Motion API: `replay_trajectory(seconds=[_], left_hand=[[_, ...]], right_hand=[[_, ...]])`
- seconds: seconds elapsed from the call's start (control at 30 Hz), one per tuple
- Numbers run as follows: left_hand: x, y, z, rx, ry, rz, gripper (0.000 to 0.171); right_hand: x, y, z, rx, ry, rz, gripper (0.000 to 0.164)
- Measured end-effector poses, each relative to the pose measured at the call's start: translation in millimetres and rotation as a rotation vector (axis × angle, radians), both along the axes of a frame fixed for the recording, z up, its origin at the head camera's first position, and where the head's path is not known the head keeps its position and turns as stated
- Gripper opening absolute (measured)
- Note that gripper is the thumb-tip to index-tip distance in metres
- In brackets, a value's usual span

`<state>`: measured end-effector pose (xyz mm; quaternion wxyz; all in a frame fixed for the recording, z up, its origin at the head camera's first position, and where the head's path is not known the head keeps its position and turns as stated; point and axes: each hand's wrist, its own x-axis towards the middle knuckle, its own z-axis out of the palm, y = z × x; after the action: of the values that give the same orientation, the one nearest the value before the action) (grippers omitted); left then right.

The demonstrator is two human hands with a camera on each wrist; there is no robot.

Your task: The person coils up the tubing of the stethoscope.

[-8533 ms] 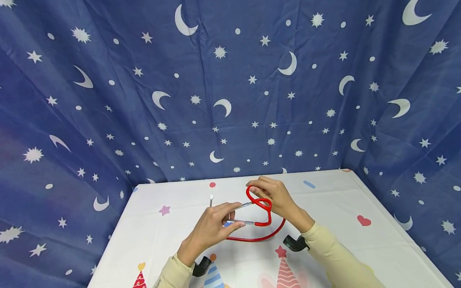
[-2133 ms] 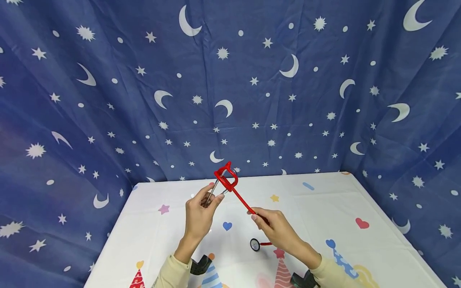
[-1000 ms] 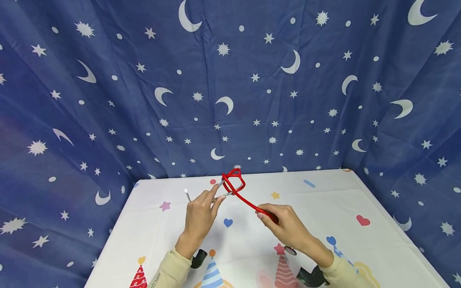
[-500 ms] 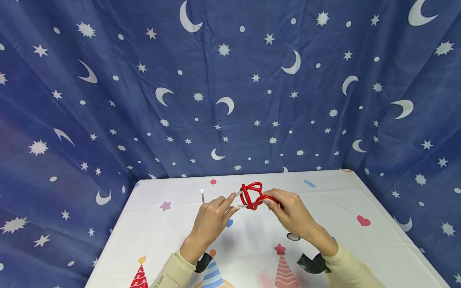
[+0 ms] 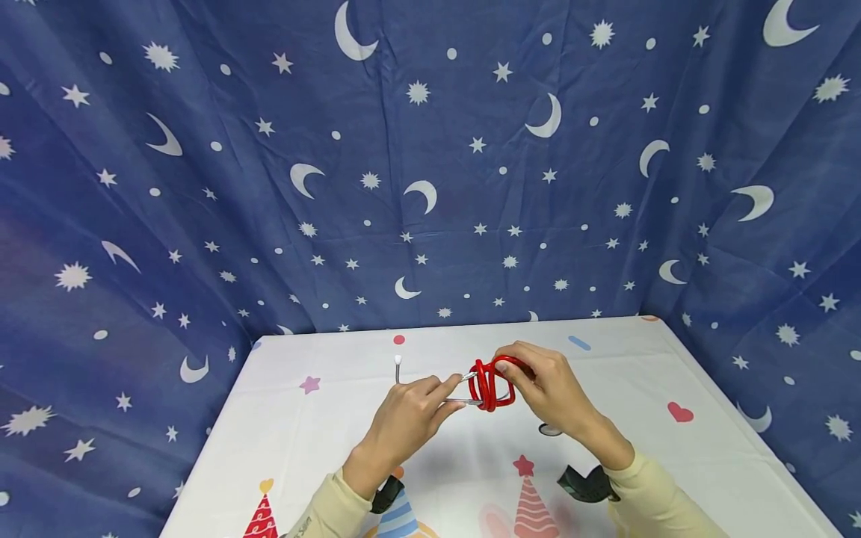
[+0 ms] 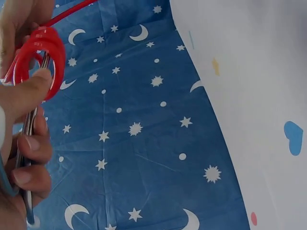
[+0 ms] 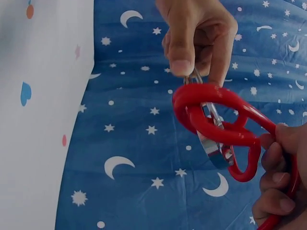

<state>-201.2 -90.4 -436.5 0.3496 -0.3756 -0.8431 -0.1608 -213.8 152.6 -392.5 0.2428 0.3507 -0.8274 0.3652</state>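
Note:
A stethoscope with red tubing (image 5: 491, 387) is held up over the table between both hands. My left hand (image 5: 406, 420) grips its metal ear tubes (image 6: 29, 125), and a white ear tip (image 5: 398, 360) pokes up behind the knuckles. Pinched in my right hand (image 5: 554, 388) is the red tube, right beside the coil. Loops of tubing (image 7: 218, 95) wrap around the metal branches near the Y of the headset, where a shiny metal spring (image 7: 213, 148) shows through. The chest piece (image 5: 549, 430) hangs below my right hand, partly hidden by the wrist.
A white tablecloth (image 5: 350, 448) printed with party hats, hearts and stars covers the table. Behind it hangs a blue curtain (image 5: 377, 246) with moons and stars. Dark wrist-camera mounts (image 5: 585, 484) sit under both wrists.
The tubing, stretched out toward my right hand a second ago, is now wound in tighter loops around the headset. Both hands have come closer together, and the headset has shifted right and lower.

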Motion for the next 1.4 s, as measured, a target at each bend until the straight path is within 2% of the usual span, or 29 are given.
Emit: replay_trajectory(seconds=[0.23,0.47,0.77,0.97,1.07,1.17,1.4], left_hand=[[-0.1,-0.4,-0.9,-0.044,0.010,-0.073,0.034],[0.5,-2.3,-0.4,-0.070,0.015,-0.140,0.032],[2.5,0.3,-3.0,0.007,0.077,-0.255,0.031],[6.1,4.0,-5.4,0.097,0.060,-0.288,0.033],[6.7,5.4,-7.4,0.162,0.037,-0.312,0.034],[5.7,6.4,-7.8,0.231,0.013,-0.344,0.034],[2.0,7.6,-4.5,0.451,0.023,-0.387,0.032]], right_hand=[[-4.2,5.3,-1.6,-0.034,-0.042,0.048,0.017],[-8.7,10.0,-0.8,-0.040,-0.124,0.154,0.019],[-25.0,21.0,-13.3,-0.061,-0.253,0.344,0.025],[-27.7,18.5,-24.0,-0.134,-0.374,0.415,0.023],[-26.0,14.2,-29.7,-0.190,-0.379,0.425,0.022],[-23.6,8.9,-33.2,-0.242,-0.326,0.417,0.021],[-16.2,1.2,-43.1,-0.251,-0.299,0.247,0.015]])
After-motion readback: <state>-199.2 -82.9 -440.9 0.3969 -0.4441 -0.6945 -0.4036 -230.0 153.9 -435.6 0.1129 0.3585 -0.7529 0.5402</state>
